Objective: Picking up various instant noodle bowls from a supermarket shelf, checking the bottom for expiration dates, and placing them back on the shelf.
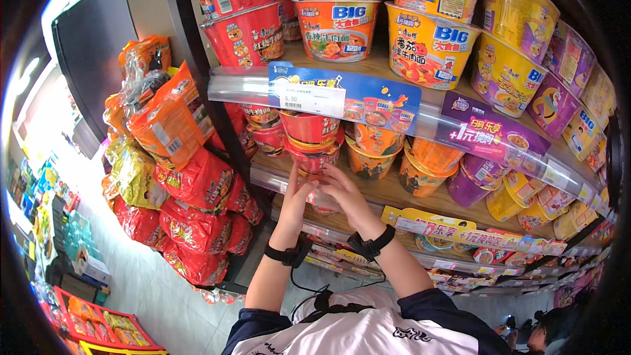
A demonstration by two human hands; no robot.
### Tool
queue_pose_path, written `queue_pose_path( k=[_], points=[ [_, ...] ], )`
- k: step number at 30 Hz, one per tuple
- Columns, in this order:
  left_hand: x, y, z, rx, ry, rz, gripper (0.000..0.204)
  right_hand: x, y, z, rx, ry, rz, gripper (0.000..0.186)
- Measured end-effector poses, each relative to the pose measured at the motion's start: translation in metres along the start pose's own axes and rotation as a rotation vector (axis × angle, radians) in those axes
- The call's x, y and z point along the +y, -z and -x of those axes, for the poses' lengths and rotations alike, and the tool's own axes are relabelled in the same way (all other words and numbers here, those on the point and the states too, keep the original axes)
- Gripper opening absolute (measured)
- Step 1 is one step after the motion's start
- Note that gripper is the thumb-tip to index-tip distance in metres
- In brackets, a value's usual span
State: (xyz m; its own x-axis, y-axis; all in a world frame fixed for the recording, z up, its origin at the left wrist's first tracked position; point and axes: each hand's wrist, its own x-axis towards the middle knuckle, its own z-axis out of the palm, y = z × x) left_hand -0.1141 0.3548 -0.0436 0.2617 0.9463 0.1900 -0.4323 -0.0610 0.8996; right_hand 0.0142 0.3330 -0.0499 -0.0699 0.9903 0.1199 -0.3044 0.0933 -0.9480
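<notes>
A stack of red instant noodle tubs stands on the second shelf in front of me, with an upper tub (309, 129) resting on a lower tub (315, 158). My left hand (299, 192) is at the lower tub's left front, fingers pointing up along its side. My right hand (343, 190) meets the same tub from the right, fingers curved against its base. Together the two hands cup the lower tub, close to each other at the shelf's front rail. Some fingertips are hidden. A black band circles each wrist.
Orange noodle tubs (373, 151) and purple ones (474, 177) stand to the right on this shelf. Above runs a clear rail with a blue promotional strip (388, 102) and larger noodle buckets (338, 33). Red noodle packs (197, 181) hang at left. A person (549, 329) is at lower right.
</notes>
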Motion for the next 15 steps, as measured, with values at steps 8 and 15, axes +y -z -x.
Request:
queue_pose_path(
  k=[8, 15],
  points=[
    [-0.016, -0.002, -0.012, 0.074, -0.084, -0.052, 0.040, -0.012, 0.017, 0.004, 0.009, -0.116, 0.005, 0.052],
    [0.007, -0.049, -0.020, -0.166, -0.468, -0.494, 0.039, -0.053, 0.038, 0.038, 0.474, 0.681, 0.678, 0.048]
  ],
)
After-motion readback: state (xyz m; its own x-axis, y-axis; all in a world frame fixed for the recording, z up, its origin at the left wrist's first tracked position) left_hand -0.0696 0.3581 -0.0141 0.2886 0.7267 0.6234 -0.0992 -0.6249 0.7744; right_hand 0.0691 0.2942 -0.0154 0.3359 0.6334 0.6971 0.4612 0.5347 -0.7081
